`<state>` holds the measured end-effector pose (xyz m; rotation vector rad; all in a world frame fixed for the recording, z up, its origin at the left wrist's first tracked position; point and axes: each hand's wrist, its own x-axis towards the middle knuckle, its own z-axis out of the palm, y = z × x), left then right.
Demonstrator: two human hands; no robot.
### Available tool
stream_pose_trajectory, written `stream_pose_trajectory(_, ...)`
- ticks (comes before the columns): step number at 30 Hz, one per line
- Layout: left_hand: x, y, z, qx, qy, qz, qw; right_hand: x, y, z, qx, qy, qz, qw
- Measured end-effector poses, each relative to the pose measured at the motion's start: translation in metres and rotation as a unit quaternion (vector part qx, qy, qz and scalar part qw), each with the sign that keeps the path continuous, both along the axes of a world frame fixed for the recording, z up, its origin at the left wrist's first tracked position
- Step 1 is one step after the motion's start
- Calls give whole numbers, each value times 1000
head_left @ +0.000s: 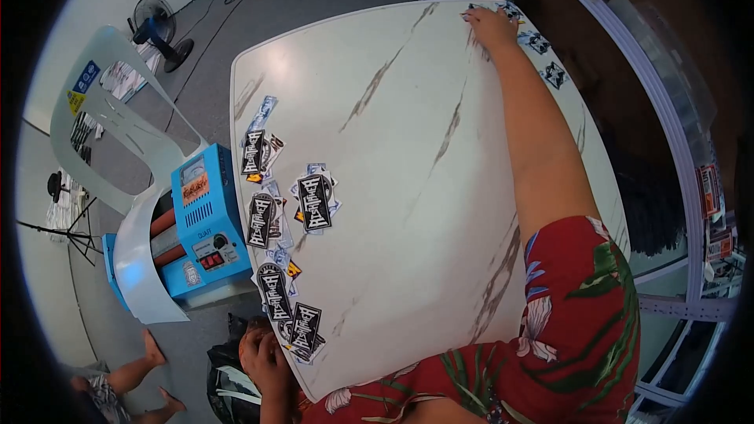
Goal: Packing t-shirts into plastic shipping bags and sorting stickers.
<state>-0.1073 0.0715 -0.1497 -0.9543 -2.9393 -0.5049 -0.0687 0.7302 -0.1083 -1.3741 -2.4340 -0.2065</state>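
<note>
My right hand reaches to the far right corner of the white marble-patterned table, its fingers on small stickers there. More stickers lie along the right edge, nearer to me. My left hand is low beside the table's near left edge, with curled fingers; what it may hold is unclear. Close to it lies a pile of black-and-white stickers. Several like piles, with blue and yellow pieces under the top sticker, run up the left side, one of them set further in.
A blue roller machine stands on a white plastic chair left of the table. A black plastic bag sits below my left hand. A fan and cables are on the floor. Another person's legs show lower left; metal shelving stands right.
</note>
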Motion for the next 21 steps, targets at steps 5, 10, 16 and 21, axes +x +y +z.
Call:
stream_pose_trajectory(5,2,-11,-3,-12,-5,15,1000,-8,4,7,-53,-15,-14,998)
stream_pose_trajectory(10,1,-11,0,-11,25,-1,1000,-13,-17,-1,84,104,106,985)
stream_pose_trajectory(16,-5,2,-1,9,-24,-30,999,-23,-253,12,-75,151,582,796)
stream_pose_trajectory(21,-2,8,-2,14,-24,-36,999,-12,-316,12,-91,55,577,809)
